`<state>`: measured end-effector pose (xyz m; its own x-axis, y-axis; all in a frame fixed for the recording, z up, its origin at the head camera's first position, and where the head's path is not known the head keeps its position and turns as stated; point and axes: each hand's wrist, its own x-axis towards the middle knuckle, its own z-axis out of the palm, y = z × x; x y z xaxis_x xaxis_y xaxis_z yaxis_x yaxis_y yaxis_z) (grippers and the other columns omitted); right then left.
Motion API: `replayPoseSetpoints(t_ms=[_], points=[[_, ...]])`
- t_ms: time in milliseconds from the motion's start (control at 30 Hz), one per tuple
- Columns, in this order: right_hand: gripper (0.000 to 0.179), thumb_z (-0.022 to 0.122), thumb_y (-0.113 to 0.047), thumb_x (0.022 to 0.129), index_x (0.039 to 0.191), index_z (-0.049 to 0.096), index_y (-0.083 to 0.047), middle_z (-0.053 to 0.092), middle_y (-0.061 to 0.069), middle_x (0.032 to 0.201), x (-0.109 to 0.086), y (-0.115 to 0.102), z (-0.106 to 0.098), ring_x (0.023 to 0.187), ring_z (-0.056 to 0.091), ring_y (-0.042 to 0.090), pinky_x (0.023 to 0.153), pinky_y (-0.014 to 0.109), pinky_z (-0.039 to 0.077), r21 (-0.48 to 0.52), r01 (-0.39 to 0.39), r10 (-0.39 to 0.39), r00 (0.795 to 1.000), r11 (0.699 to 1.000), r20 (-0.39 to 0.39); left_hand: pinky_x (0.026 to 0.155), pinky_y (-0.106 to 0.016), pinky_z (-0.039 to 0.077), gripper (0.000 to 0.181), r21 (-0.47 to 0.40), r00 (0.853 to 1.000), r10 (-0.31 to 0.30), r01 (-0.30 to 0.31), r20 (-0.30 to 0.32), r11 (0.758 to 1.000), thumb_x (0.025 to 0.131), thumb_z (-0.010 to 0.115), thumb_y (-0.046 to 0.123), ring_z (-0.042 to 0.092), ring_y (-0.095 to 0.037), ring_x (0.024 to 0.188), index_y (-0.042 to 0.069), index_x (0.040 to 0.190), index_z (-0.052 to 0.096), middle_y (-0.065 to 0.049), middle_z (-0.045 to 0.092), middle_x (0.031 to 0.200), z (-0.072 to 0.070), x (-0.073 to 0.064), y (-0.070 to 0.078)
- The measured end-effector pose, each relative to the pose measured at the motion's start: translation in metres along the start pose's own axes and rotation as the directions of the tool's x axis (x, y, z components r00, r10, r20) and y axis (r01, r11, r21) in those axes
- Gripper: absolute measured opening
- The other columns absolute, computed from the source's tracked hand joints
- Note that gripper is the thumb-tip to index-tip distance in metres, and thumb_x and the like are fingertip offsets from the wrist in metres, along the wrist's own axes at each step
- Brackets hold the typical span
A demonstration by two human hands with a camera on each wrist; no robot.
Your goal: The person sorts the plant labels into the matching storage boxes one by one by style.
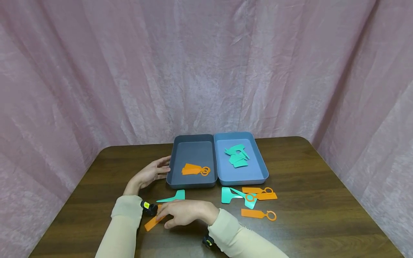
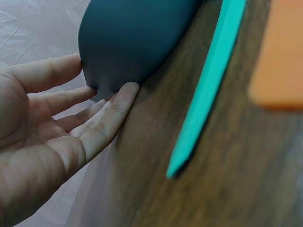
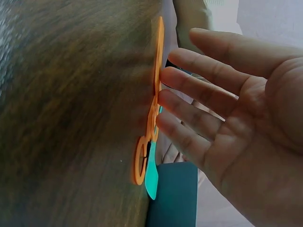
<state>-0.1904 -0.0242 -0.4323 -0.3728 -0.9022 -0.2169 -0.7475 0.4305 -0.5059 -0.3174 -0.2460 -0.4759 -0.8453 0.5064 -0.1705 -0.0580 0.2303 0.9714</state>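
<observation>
My left hand [image 1: 151, 174] rests its extended fingers against the left wall of the dark grey tray [image 1: 192, 186]; the left wrist view shows the fingertips [image 2: 128, 89] at the tray's lower corner. My right hand [image 1: 187, 211] reaches low over an orange ring-ended plant tag [image 1: 151, 224] on the table, partly covered by that hand. In the right wrist view its fingers are spread and loose, fingertips right beside the orange tag [image 3: 159, 52], with nothing gripped. A green T-shaped plant tag [image 1: 179, 195] lies between the hands, just in front of the grey tray.
A blue tray [image 1: 244, 181] adjoins the grey one and holds several green tags [image 1: 238, 157]. Inside the grey tray lie stacked orange tags [image 1: 191, 169]. Green tags [image 1: 227, 195] and orange tags [image 1: 253, 213] lie at front right on the wooden table. A pink curtain hangs behind.
</observation>
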Motion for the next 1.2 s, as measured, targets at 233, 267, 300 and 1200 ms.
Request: replayPoseSetpoints(t_ms=[233,267,300,1200], points=[[0.036,0.07,-0.018,0.101,0.137,0.07,-0.017,0.064,-0.01,0.125,0.001,-0.001,0.002,0.119,0.054,-0.001,0.102,0.011,0.04,-0.097,0.024,-0.029,0.999,0.995,-0.046,0.119,-0.063,0.032,0.069,-0.009,1.0,0.006,-0.006,-0.005,1.0,0.11,0.05,0.009,0.029,-0.046,0.151,0.005,0.167,0.012,-0.025,0.013,0.171,0.0,0.0,0.0],[0.036,0.072,-0.017,0.1,0.136,0.07,-0.016,0.064,-0.009,0.121,0.001,-0.001,0.002,0.114,0.055,-0.001,0.098,0.01,0.041,-0.109,0.023,-0.029,0.998,0.994,-0.051,0.119,-0.062,0.033,0.069,-0.007,1.0,0.006,-0.006,-0.004,1.0,0.11,0.05,0.009,0.029,-0.046,0.151,0.005,0.167,0.011,-0.025,0.013,0.17,0.0,0.0,0.0],[0.036,0.073,-0.017,0.1,0.135,0.071,-0.017,0.064,-0.009,0.117,0.0,-0.002,0.002,0.109,0.055,-0.001,0.095,0.009,0.041,-0.123,0.018,-0.025,0.998,0.992,-0.056,0.119,-0.062,0.033,0.069,-0.006,1.0,0.006,-0.006,-0.004,1.0,0.11,0.05,0.009,0.029,-0.046,0.151,0.005,0.167,0.011,-0.025,0.014,0.17,0.0,0.001,0.0],[0.022,0.087,-0.013,0.085,0.088,0.068,-0.024,0.057,-0.015,0.089,-0.005,-0.005,0.01,0.087,0.047,0.004,0.082,0.013,0.038,-0.26,-0.114,0.08,0.987,0.959,-0.138,0.118,-0.06,0.036,0.068,-0.011,1.0,0.011,-0.011,0.005,1.0,0.11,0.049,0.008,0.028,-0.047,0.151,0.005,0.167,0.011,-0.027,0.015,0.169,0.0,-0.001,0.001]])
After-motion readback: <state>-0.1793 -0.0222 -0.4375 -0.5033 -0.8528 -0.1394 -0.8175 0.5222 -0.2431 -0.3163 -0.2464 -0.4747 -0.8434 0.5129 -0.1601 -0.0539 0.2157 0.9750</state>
